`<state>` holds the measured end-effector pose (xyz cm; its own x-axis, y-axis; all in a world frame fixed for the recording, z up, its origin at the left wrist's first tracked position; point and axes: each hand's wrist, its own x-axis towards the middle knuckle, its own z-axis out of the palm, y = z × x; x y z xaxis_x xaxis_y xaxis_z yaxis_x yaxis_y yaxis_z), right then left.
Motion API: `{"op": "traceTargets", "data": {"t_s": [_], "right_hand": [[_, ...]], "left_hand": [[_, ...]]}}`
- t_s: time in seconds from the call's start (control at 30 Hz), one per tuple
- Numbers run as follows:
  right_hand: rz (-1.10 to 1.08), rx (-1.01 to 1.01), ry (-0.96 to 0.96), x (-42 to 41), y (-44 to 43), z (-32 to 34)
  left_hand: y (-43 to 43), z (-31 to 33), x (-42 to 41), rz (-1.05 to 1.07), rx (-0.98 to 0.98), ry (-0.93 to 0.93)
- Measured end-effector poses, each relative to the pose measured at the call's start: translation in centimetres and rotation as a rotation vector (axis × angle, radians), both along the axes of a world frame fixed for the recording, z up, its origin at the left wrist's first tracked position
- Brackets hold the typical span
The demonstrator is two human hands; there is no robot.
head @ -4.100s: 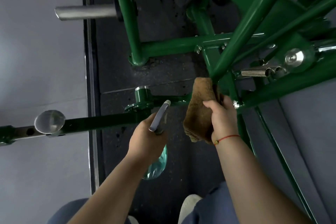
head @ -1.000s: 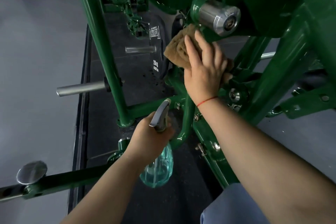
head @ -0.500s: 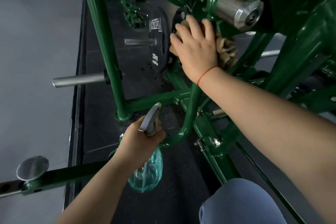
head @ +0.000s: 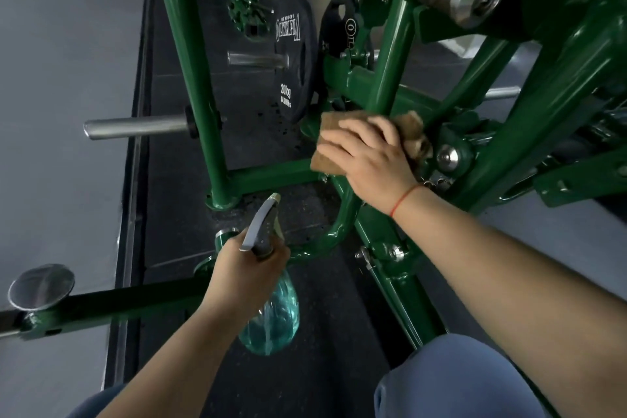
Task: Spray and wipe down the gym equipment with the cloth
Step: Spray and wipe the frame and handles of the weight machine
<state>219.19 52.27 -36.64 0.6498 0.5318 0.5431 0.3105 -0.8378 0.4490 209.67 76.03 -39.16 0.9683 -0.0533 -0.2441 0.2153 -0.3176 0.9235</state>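
A green steel gym machine [head: 190, 54] fills the upper and right part of the view. My right hand [head: 369, 156] presses a brown cloth [head: 327, 159] against a slanted green tube low on the frame, fingers spread over the cloth. My left hand [head: 244, 275] grips the neck of a clear teal spray bottle [head: 271, 319], its grey trigger head [head: 261, 224] pointing up toward the frame. The bottle hangs below the hand, away from the cloth.
A black 20 kg weight plate [head: 291, 54] stands behind the frame. Steel plate pegs [head: 135, 127] stick out left. A green bar with a round steel cap [head: 40, 285] crosses the lower left. Dark rubber matting [head: 169, 224] lies beneath; my knee [head: 451, 380] is at lower right.
My right hand has slid the cloth down from beside the steel roller to the lower part of the slanted tube. My left hand has kept the bottle in about the same place.
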Motion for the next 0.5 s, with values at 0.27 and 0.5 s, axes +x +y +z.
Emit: {"op": "traceTargets", "data": {"t_s": [0.27, 0.5], "right_hand": [[0.043, 1.174, -0.234, -1.8, -0.2, 3.9], [0.025, 2.108, -0.129, 3.5, -1.6, 9.1]], "left_hand": [[-1.1, 0.7, 0.0, -0.04, -0.021, -0.043], [-0.9, 1.4, -0.5, -0.143, -0.037, -0.084]]}}
